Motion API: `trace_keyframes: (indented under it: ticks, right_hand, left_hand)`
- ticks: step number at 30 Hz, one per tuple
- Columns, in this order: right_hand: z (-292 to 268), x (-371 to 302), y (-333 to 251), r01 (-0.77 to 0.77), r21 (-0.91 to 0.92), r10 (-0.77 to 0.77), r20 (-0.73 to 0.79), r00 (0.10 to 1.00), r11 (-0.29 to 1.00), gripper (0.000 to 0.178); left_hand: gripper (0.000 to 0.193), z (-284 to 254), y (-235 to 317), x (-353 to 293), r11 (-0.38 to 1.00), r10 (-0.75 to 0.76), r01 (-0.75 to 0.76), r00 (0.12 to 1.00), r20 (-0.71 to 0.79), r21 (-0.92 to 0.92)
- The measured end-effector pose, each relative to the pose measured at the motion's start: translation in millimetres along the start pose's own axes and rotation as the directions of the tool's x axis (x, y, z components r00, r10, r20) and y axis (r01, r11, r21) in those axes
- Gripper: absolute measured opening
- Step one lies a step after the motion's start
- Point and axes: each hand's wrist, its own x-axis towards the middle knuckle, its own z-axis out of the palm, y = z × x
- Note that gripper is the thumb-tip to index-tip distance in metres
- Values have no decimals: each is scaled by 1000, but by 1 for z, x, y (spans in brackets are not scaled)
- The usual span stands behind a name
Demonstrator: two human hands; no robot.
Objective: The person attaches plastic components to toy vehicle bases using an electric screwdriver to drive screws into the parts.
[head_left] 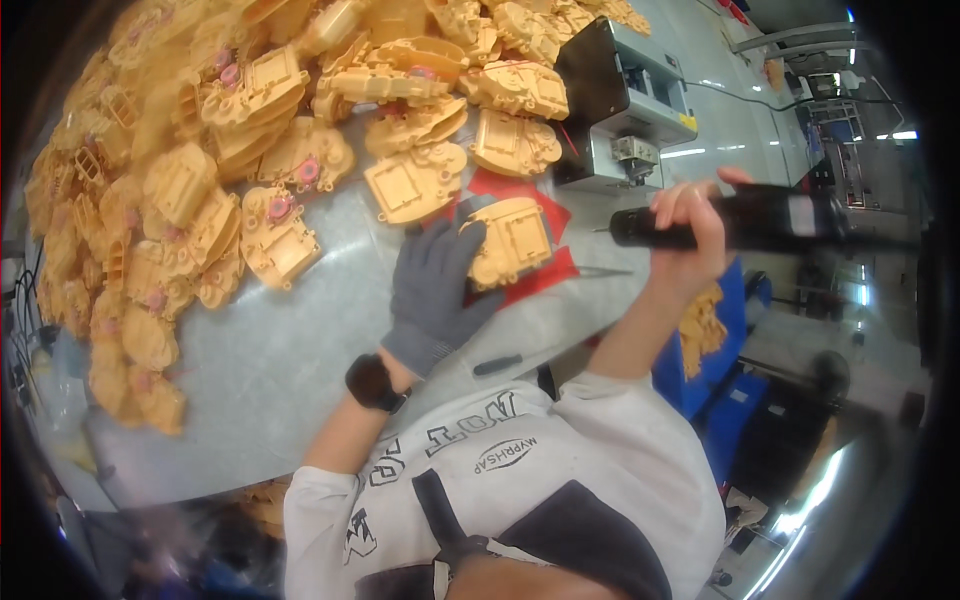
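My left hand (pixel 432 295), in a grey glove, is closed on the left side of a yellow plastic housing (pixel 515 238). The housing lies over a red patch (pixel 560 262) near the table's front edge, its recessed rectangular face up. My bare right hand (pixel 690 225) grips a black electric screwdriver (pixel 735 218). The screwdriver is held level to the right of the housing, clear of it, its thin bit pointing left. Several like housings (pixel 413 182) lie just beyond my left hand.
A large heap of yellow housings (pixel 180 185), some with pink round parts, covers the left and far table (pixel 260 370). At the back right stands a grey and black box-shaped machine (pixel 650 85). A blue bin (pixel 735 310) with yellow parts is right of my forearm. A dark slim tool (pixel 497 366) lies near the front edge.
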Motion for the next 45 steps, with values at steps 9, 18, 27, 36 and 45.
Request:
trace_keyframes:
  ticks: [9, 18, 27, 36, 45]
  right_hand:
    - [86, -26, 6, -87, -132, 121, 274, 954, 987, 47]
    - [94, -22, 32, -83, -198, 138, 282, 949, 977, 43]
    - [100, -25, 39, -136, -198, 192, 302, 934, 971, 37]
    - [103, -26, 42, -164, -45, 170, 258, 951, 985, 35]
    - [85, -21, 53, -204, 105, 184, 175, 967, 973, 33]
  left_hand:
    - [77, -3, 0, -2, 997, -43, 38, 997, -70, -63]
    - [85, -6, 0, -3, 997, -66, 64, 995, -75, -31]
    - [82, -6, -4, -2, 994, -84, 80, 995, -55, -77]
    - [80, -1, -10, -7, 991, -94, 83, 990, -105, -108]
    - [78, -10, 6, -1, 867, -356, 320, 934, -24, -382]
